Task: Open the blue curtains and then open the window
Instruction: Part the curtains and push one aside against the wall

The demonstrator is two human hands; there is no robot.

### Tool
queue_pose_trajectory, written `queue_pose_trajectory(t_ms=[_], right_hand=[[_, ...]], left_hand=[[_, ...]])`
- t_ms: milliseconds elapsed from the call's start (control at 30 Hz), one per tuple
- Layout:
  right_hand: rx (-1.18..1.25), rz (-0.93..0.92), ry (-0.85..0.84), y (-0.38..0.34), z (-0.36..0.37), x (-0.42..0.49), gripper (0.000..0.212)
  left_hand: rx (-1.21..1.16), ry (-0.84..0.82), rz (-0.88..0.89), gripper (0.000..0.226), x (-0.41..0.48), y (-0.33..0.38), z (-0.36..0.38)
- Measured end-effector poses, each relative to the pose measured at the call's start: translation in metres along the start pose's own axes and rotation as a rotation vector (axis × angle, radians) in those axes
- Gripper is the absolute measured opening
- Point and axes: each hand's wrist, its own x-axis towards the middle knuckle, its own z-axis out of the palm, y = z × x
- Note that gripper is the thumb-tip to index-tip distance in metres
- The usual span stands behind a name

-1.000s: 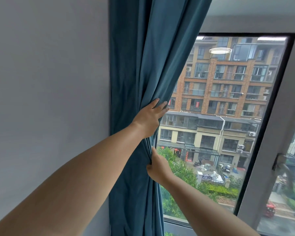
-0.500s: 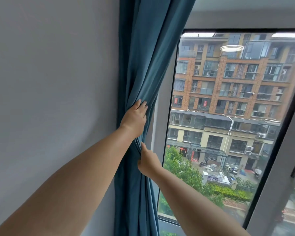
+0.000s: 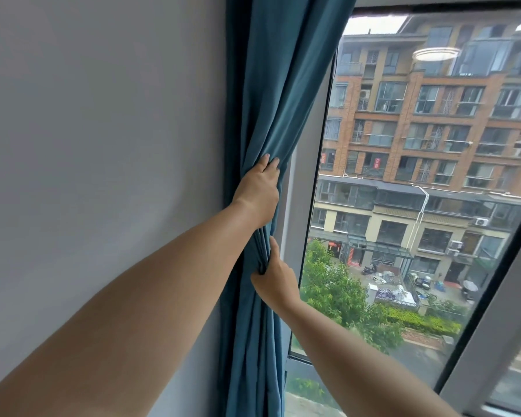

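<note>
The blue curtain (image 3: 271, 85) hangs bunched in folds against the left side of the window, beside the grey wall. My left hand (image 3: 257, 191) grips the gathered folds at mid height, fingers curled into the cloth. Just below it my right hand (image 3: 275, 276) pinches the curtain's edge, thumb up along the fabric. The window (image 3: 418, 182) is uncovered to the right; its pane shows brick buildings and trees outside. Its pale frame (image 3: 494, 341) slants along the right side. No window handle shows in this view.
A plain grey wall (image 3: 103, 145) fills the left half of the view. The pale inner window jamb (image 3: 295, 206) stands right next to the bunched curtain. A ceiling lamp's reflection (image 3: 435, 54) shows in the glass.
Both hands have pushed the curtain further left toward the wall, uncovering the window's left edge and jamb. The view has shifted left, and the handle on the right frame has left the picture.
</note>
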Motion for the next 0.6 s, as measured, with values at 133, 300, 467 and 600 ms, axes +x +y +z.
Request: queue_pose_trajectory(t_ms=[133, 300, 467, 600], right_hand=[[0.023, 0.073, -0.039, 0.003, 0.006, -0.003, 0.084], [-0.018, 0.072, -0.094, 0.009, 0.017, -0.005, 0.067], [-0.106, 0.007, -0.037, 0.009, 0.021, -0.004, 0.044], [-0.109, -0.026, -0.041, 0.007, 0.026, 0.005, 0.039]], left_hand=[[0.001, -0.011, -0.001, 0.056, -0.004, 0.006, 0.004], [-0.011, -0.04, 0.041, 0.055, -0.01, 0.022, 0.015], [-0.003, -0.059, 0.065, 0.054, -0.015, 0.027, 0.026], [0.02, -0.097, 0.042, 0.055, -0.014, 0.021, 0.033]])
